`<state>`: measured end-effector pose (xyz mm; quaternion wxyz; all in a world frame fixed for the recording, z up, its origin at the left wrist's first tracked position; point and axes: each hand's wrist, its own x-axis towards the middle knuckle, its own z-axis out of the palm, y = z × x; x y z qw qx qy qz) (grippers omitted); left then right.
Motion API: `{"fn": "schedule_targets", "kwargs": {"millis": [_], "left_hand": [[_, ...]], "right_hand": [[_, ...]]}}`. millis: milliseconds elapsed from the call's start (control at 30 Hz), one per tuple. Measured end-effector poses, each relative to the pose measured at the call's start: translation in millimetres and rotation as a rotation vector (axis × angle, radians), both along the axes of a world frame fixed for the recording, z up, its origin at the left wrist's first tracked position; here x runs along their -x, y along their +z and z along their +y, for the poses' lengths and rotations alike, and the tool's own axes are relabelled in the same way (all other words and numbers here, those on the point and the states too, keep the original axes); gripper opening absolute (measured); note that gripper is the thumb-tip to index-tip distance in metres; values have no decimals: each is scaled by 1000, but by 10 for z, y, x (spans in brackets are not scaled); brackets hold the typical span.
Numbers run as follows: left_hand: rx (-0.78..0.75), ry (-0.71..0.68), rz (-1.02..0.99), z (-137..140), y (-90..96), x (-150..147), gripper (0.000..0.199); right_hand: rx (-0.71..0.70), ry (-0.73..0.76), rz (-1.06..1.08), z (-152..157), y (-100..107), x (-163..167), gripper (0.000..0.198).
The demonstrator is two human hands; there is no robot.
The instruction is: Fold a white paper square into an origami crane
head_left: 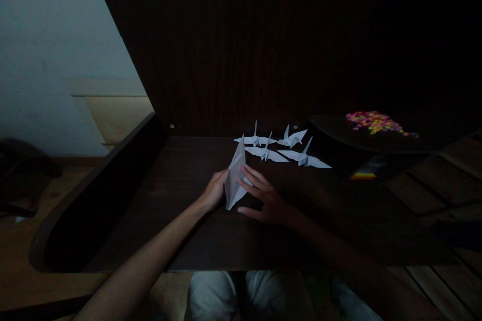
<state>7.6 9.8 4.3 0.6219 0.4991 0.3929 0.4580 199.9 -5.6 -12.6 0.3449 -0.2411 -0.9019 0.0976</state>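
A folded sheet of white origami paper (234, 183), long and pointed at its top and bottom, stands tilted over the dark desk. My left hand (215, 189) grips its left edge, with the fingertips hidden behind the paper. On the right side, my right hand (268, 201) has its fingers stretched out and apart, the fingertips touching the paper's face and the thumb held away from it. Just beyond the hands sit several finished white paper cranes (303, 159) with wings spread and necks raised, close together near the back panel.
The dark wooden desk (150, 220) has a raised curved side wall (94, 195) at left and a tall back panel (241, 50). On a raised shelf (331, 130) at right lies a heap of small colourful pieces (376, 122). Below it is a rainbow-edged item (363, 174).
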Motion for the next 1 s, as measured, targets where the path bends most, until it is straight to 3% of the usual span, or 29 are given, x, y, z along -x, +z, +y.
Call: {"fn": "schedule_targets", "kwargs": {"millis": [133,367,533,667,800,900,1000], "left_hand": [[145,-133,-187,-48,79,-31,71],[217,-116,-212,-59,161,53,83],[286,-125,-174,-22,118,133,49],[314,-154,-68,21,118,202,35],[241,-233,95,89,143,301,35],[113,-339,155,171,95,379,58],[-137,-240,403,242,17,447,75]], "right_hand": [[-45,-72,-67,38,-20,-38,83],[-31,-109,-82,87,-48,-99,61],[-36,-70,-50,116,-49,-137,58],[-17,-21,-43,144,-50,-189,45],[8,-1,-48,182,-66,-244,36],[27,18,-94,228,-106,-283,34],[62,12,-195,264,-156,-317,33]]}}
